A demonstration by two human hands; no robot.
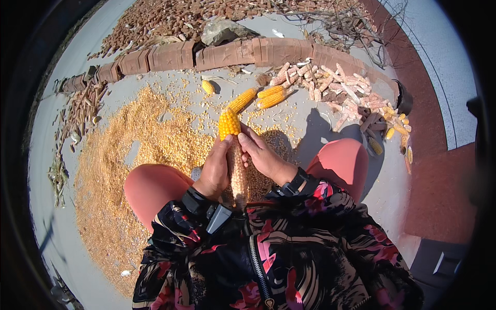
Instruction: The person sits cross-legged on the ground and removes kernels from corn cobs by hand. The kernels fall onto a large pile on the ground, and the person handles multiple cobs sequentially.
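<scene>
Between my knees I hold a corn cob in both hands. Yellow kernels cover its far end, while the near part is stripped down to the bare core. My left hand wraps the stripped part from the left, its thumb just below the kernels. From the other side my right hand grips the cob, thumb pressed near the lowest kernel rows. Loose kernels spread over the ground beneath and to the left. Just beyond the held cob lie a full ear of corn and two more ears side by side.
A row of reddish bricks crosses ahead, with a rock behind it. Stripped cobs are heaped at the right, near a black container. Another ear of corn lies by itself. More cobs cover the ground beyond the bricks, beside dry branches.
</scene>
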